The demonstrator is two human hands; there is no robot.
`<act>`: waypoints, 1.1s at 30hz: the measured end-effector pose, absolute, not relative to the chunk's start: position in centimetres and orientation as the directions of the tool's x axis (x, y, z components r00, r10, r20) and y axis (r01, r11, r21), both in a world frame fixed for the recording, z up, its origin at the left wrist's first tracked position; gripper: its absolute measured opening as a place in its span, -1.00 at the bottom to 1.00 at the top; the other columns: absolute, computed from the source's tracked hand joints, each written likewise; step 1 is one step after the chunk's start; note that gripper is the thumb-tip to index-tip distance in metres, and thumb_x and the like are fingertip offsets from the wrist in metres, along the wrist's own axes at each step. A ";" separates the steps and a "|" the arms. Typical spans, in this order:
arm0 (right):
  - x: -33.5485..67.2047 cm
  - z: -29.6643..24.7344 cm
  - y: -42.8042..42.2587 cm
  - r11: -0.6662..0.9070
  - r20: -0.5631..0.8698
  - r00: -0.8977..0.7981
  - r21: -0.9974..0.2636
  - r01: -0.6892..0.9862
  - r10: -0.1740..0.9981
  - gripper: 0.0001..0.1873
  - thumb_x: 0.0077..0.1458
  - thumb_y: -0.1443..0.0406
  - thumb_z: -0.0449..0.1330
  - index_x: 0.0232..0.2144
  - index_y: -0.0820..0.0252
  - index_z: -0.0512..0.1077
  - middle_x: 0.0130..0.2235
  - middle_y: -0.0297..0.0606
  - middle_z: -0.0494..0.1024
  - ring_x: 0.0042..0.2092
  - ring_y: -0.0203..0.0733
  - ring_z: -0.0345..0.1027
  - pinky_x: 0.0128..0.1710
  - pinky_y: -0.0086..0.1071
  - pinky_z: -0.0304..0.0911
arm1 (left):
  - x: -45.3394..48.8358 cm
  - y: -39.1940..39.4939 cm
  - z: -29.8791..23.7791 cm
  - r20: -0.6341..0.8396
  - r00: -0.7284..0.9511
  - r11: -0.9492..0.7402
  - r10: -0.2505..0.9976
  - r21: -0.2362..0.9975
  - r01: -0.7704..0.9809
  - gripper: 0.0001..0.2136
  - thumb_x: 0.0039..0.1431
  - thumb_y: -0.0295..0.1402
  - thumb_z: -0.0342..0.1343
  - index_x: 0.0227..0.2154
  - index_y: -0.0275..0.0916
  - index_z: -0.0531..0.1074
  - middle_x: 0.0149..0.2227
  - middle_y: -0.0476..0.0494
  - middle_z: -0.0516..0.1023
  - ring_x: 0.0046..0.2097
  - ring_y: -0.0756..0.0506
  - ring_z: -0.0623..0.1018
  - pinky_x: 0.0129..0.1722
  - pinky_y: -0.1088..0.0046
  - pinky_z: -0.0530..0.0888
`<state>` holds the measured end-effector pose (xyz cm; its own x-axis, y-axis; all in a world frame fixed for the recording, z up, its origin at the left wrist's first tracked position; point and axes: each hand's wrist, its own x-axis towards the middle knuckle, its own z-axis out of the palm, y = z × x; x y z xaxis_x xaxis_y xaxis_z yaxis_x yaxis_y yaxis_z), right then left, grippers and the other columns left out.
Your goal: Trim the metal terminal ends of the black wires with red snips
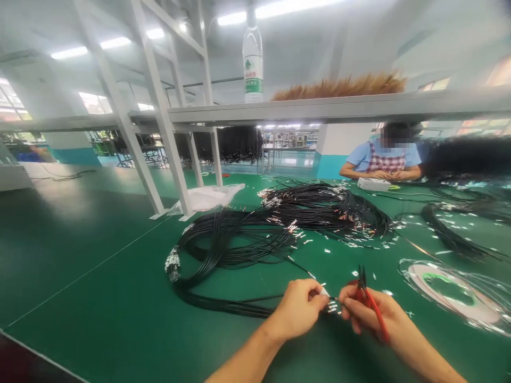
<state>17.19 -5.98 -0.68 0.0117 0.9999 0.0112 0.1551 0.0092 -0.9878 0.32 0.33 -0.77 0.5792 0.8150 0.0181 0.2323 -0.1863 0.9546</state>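
Note:
My left hand [301, 306] is closed in a pinch on the end of a thin black cable, part of a bundle of black cables [239, 305] running off to the left. Short pale wire ends [332, 307] show just past its fingertips. In my right hand [375, 311] rests a pair of red-handled pliers [374, 306], their dark jaws pointing up and away from me. The thumb and forefinger of that hand are pinched together close to the wire ends; whether they touch a wire I cannot make out.
Coiled black cables [327, 205] lie across the green table [120, 298], with white scraps scattered around. A spool of clear strand [417, 276] sits at right. White shelf legs [175, 159] stand left, a water bottle [253, 66] above. A person [383, 157] works opposite.

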 end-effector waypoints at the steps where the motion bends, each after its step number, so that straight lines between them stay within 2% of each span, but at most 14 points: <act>1: 17.2 -0.6 -5.8 0.020 0.025 0.026 -0.987 0.159 0.999 -0.64 0.01 -0.01 0.20 -0.44 0.19 0.44 -0.51 -0.31 0.48 -0.57 -0.28 0.26 -0.56 -0.42 0.09 | 0.3 0.4 -0.8 0.018 0.562 -0.162 0.827 0.965 0.207 -0.91 0.03 -0.42 0.04 -0.51 -0.30 0.41 -0.57 0.05 0.31 -0.51 0.06 0.24 -0.52 0.55 0.14; 4: 17.2 -1.2 -5.3 0.011 0.033 0.179 -0.993 0.120 0.983 -0.55 -0.06 -0.06 0.24 -0.36 0.21 0.46 -0.47 -0.25 0.51 -0.56 -0.25 0.25 -0.61 -0.42 0.05 | 0.3 0.4 -0.6 0.065 0.511 -0.136 0.857 0.985 0.104 -0.96 0.00 -0.46 0.07 -0.48 -0.31 0.39 -0.54 0.04 0.33 -0.49 0.06 0.27 -0.49 0.55 0.18; 7: 16.9 -2.4 -4.9 -0.014 -0.002 0.288 -0.999 0.041 0.958 -0.48 -0.11 -0.08 0.27 -0.29 0.23 0.47 -0.48 -0.23 0.51 -0.57 -0.22 0.24 -0.65 -0.42 0.02 | 0.2 0.2 -0.3 0.167 0.455 -0.223 0.874 0.972 0.070 -0.96 -0.02 -0.51 0.06 -0.49 -0.29 0.40 -0.48 0.01 0.36 -0.43 0.04 0.32 -0.43 0.55 0.23; 10: 16.5 -2.7 -5.1 -0.003 0.001 0.295 -1.000 0.013 0.955 -0.52 -0.13 -0.06 0.29 -0.38 0.24 0.48 -0.50 -0.22 0.51 -0.57 -0.22 0.24 -0.65 -0.41 0.04 | 0.1 -0.2 -0.2 0.265 0.425 -0.346 0.866 0.930 0.124 -0.94 -0.01 -0.52 0.06 -0.50 -0.28 0.41 -0.43 -0.01 0.37 -0.38 0.02 0.35 -0.39 0.54 0.25; 14: 15.7 -1.6 -6.1 0.032 0.074 0.327 -0.991 0.131 0.942 -0.62 -0.09 -0.03 0.26 -0.44 0.18 0.48 -0.56 -0.28 0.47 -0.53 -0.17 0.28 -0.59 -0.40 0.13 | 0.1 -0.4 -0.1 0.319 0.436 -0.419 0.842 0.895 0.155 -0.90 0.03 -0.49 0.05 -0.51 -0.26 0.44 -0.45 -0.01 0.37 -0.37 0.02 0.34 -0.38 0.52 0.23; 17: 15.2 -1.3 -6.8 0.095 0.247 0.402 -0.927 0.362 0.882 -0.70 -0.04 0.02 0.22 -0.44 0.10 0.48 -0.57 -0.34 0.44 -0.52 -0.18 0.28 -0.52 -0.41 0.20 | 0.3 -0.4 -0.2 0.272 0.431 -0.357 0.860 0.925 0.130 -0.90 0.04 -0.46 0.06 -0.53 -0.26 0.44 -0.48 0.00 0.38 -0.40 0.02 0.34 -0.41 0.52 0.22; 20: 15.0 -1.8 -7.2 0.171 0.431 0.327 -0.786 0.595 0.841 -0.80 0.01 0.12 0.16 -0.40 0.07 0.50 -0.46 -0.30 0.54 -0.47 -0.18 0.33 -0.46 -0.43 0.22 | 0.6 -0.3 -0.5 0.138 0.429 -0.192 0.893 0.978 0.086 -0.90 0.04 -0.43 0.05 -0.53 -0.29 0.40 -0.54 0.02 0.34 -0.46 0.04 0.30 -0.47 0.53 0.20; 23: 14.9 -2.5 -7.2 0.239 0.517 0.259 -0.710 0.662 0.816 -0.83 0.01 0.19 0.14 -0.38 0.06 0.51 -0.38 -0.28 0.58 -0.45 -0.19 0.37 -0.45 -0.47 0.24 | 0.6 0.0 -0.6 -0.022 0.447 0.000 0.894 0.999 0.049 -0.90 0.03 -0.41 0.05 -0.54 -0.31 0.35 -0.59 0.06 0.28 -0.52 0.07 0.23 -0.52 0.55 0.15; 25: 14.8 -2.5 -7.1 0.207 0.494 0.302 -0.736 0.645 0.815 -0.82 -0.01 0.16 0.17 -0.39 0.06 0.51 -0.43 -0.31 0.56 -0.46 -0.19 0.36 -0.42 -0.47 0.25 | 0.4 0.2 -0.5 -0.092 0.486 0.084 0.869 0.996 0.038 -0.89 0.03 -0.40 0.05 -0.54 -0.31 0.33 -0.61 0.07 0.27 -0.53 0.08 0.24 -0.52 0.55 0.16; 27: 14.6 -2.3 -7.0 0.134 0.416 0.374 -0.797 0.589 0.829 -0.79 -0.01 0.11 0.17 -0.39 0.07 0.49 -0.48 -0.34 0.51 -0.45 -0.18 0.36 -0.41 -0.46 0.24 | 0.2 0.2 -0.3 -0.096 0.525 0.094 0.845 0.995 0.030 -0.89 0.02 -0.37 0.07 -0.51 -0.31 0.34 -0.61 0.06 0.29 -0.53 0.07 0.27 -0.51 0.56 0.18; 30: 14.5 -1.9 -7.0 0.054 0.290 0.444 -0.881 0.471 0.848 -0.76 -0.01 0.08 0.15 -0.41 0.09 0.46 -0.52 -0.37 0.48 -0.48 -0.18 0.33 -0.46 -0.44 0.22 | 0.0 0.0 -0.2 -0.035 0.556 0.016 0.830 0.999 0.040 -0.89 -0.01 -0.35 0.10 -0.48 -0.31 0.38 -0.62 0.06 0.31 -0.55 0.06 0.28 -0.52 0.56 0.19; 33: 14.6 -2.0 -7.1 0.041 0.257 0.447 -0.898 0.438 0.857 -0.76 -0.02 0.07 0.16 -0.42 0.09 0.45 -0.59 -0.41 0.40 -0.54 -0.20 0.26 -0.51 -0.42 0.19 | 0.1 -0.5 -0.4 0.020 0.565 -0.117 0.825 0.984 0.136 -0.90 -0.02 -0.36 0.09 -0.48 -0.29 0.43 -0.62 0.05 0.31 -0.56 0.06 0.26 -0.54 0.55 0.17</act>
